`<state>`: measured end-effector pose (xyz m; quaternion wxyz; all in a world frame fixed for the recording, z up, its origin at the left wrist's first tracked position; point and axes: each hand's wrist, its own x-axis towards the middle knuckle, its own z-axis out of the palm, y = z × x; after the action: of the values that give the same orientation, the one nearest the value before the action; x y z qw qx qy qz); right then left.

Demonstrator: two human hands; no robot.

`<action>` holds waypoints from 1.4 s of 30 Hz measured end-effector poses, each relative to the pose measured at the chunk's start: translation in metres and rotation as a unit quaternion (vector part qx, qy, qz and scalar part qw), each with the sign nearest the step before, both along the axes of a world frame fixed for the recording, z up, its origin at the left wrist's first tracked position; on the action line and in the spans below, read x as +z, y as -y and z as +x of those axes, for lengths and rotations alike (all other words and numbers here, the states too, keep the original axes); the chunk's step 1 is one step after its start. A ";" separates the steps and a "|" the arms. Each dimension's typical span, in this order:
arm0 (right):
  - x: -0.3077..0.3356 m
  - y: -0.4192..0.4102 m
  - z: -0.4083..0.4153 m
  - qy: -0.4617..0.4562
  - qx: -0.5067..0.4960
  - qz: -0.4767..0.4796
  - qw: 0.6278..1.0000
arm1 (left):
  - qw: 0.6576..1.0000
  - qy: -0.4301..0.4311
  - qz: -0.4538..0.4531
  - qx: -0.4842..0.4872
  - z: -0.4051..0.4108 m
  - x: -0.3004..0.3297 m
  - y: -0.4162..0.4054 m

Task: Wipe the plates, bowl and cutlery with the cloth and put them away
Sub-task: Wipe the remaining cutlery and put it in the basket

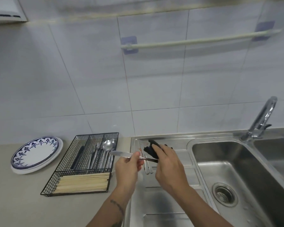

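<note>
Left hand (129,163): thumb and forefinger pinch a table knife (121,154) near its middle. The blade runs out to the left of the fingers, over the right edge of the wire cutlery basket (82,163); the handle end runs right, toward the other hand.

Right hand (166,161): fingers curled around a dark cloth (150,149), which bunches out beyond the fingertips on the far side. The cloth meets the knife's handle end just below the right fingers.

Under and between the two hands, further cutlery pieces (148,167) lie flat on the steel drainboard (154,202), handles pointing toward the person; their type cannot be told.

Left of the left fingers, the basket holds forks (95,153) and spoons (108,145) in its upright compartments, and pale chopsticks (84,182) in the near cross compartment.

Further left, well apart from both hands, stacked plates (36,154) rest on the counter (15,202), the top one with a blue patterned rim.

Right of the right hand: the sink basin (228,169), with the tap (262,118) behind it.
</note>
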<state>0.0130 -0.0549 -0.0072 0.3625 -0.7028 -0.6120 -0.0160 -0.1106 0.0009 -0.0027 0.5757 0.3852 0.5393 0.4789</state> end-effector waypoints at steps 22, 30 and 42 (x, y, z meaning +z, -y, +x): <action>-0.041 -0.016 0.004 0.065 0.025 -0.043 0.997 | 0.989 0.066 -0.135 -0.013 0.014 -0.010 -0.020; -0.039 -0.013 0.026 0.041 -0.040 -0.083 0.995 | 0.995 0.023 -0.083 0.041 -0.004 -0.004 -0.014; -0.014 -0.025 -0.011 -0.020 0.036 -0.072 0.997 | 0.986 -0.107 -0.124 -0.010 -0.053 -0.007 -0.028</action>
<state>0.0019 -0.0300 -0.0214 0.3233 -0.7050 -0.6288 0.0550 -0.1632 0.0287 -0.0095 0.5629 0.3653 0.6489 0.3586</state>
